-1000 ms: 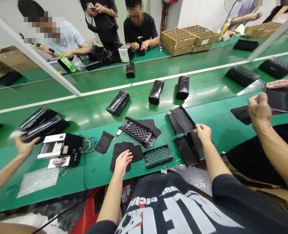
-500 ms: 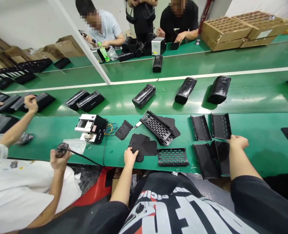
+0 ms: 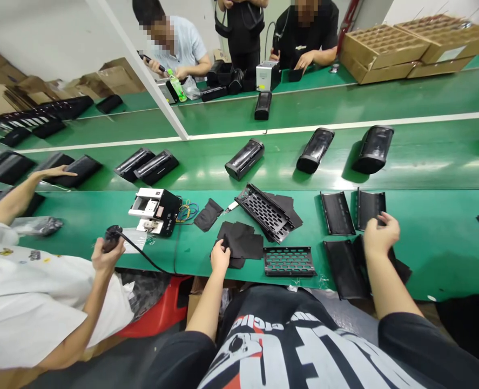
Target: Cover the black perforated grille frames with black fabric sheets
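My left hand [image 3: 221,256] pinches the edge of a thin black sheet [image 3: 243,240] on a loose pile of such sheets. My right hand [image 3: 380,233] is above the curved black panels on the right, fingers bent and apart, with nothing visible in them. Just beyond its fingertips stands an upper black panel [image 3: 371,208], beside another panel [image 3: 338,213]. Below, a lower panel [image 3: 345,269] lies beside one partly hidden by my right hand and forearm. Between my hands sits a perforated black grille [image 3: 288,261]; further back, stacked grilles [image 3: 265,212] rest on more black sheets.
Left of the sheets stands a black-and-white device [image 3: 154,212] with coloured wires. A co-worker's hand [image 3: 107,251] there holds a corded black tool. Black speaker-like housings [image 3: 245,159] lie along the green line behind. Other people sit opposite, near divided cardboard boxes [image 3: 385,51].
My right hand has moved left and up from the panels' right edge, its fingers now bent. My left hand has raised a sheet edge slightly. The co-worker's far hand reaches onto a housing.
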A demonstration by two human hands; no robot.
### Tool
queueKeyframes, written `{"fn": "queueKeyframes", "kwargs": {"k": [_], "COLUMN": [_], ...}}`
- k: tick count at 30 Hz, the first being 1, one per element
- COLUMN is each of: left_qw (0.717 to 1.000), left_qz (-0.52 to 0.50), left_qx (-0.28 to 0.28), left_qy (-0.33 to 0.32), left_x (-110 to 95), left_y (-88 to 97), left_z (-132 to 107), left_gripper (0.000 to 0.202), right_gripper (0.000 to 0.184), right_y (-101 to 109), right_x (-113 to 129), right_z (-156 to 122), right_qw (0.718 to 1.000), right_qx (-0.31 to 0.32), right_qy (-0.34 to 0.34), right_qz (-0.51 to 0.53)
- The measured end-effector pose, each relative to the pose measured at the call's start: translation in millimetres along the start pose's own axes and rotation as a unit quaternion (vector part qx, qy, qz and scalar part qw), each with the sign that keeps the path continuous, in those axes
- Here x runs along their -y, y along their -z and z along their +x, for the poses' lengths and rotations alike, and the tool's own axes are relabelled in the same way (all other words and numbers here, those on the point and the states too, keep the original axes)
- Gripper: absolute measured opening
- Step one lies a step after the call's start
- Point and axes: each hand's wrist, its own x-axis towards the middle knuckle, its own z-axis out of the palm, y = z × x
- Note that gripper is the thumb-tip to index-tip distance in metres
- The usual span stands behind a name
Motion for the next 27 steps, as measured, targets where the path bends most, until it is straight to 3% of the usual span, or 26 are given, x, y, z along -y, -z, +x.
{"fn": "queueKeyframes", "kwargs": {"k": [2, 4, 7, 11, 13, 15, 18, 23, 27], "left_qw": [1.0, 0.994, 0.972, 0.954, 0.942, 0.928, 0.907, 0.882, 0.869], "left_qz": [-0.027, -0.1, -0.209, -0.257, -0.28, -0.305, -0.343, -0.392, -0.414], "left_qx": [0.002, 0.029, 0.089, 0.138, 0.164, 0.192, 0.222, 0.233, 0.244], "left_qy": [0.01, 0.031, 0.061, 0.074, 0.083, 0.093, 0.106, 0.117, 0.121], "left_x": [1, -2, -16, -37, -46, -52, -58, -66, -70], "left_y": [9.8, 12.7, 2.4, -24.9, -36.8, -45.2, -51.4, -49.5, -46.6], "left_z": [1, -2, -13, -35, -44, -50, -57, -63, -65], "left_gripper": [0.034, 0.037, 0.034, 0.03, 0.029, 0.027, 0.027, 0.032, 0.031], "right_gripper": [0.036, 0.034, 0.036, 0.032, 0.026, 0.02, 0.015, 0.006, 0.01], "right_y": [-1, -3, -8, -22, -29, -35, -42, -46, -46], "right_x": [38, 75, 118, 144, 151, 157, 165, 171, 170], "right_z": [-24, -54, -103, -161, -182, -195, -202, -198, -196], "right_qw": [0.996, 0.977, 0.918, 0.834, 0.799, 0.784, 0.782, 0.789, 0.791], "right_qx": [0.037, 0.143, 0.325, 0.494, 0.546, 0.566, 0.569, 0.563, 0.55], "right_qy": [0.018, 0.051, 0.097, 0.158, 0.198, 0.223, 0.232, 0.23, 0.26], "right_qz": [0.076, 0.149, 0.206, 0.187, 0.155, 0.126, 0.099, 0.085, 0.068]}}
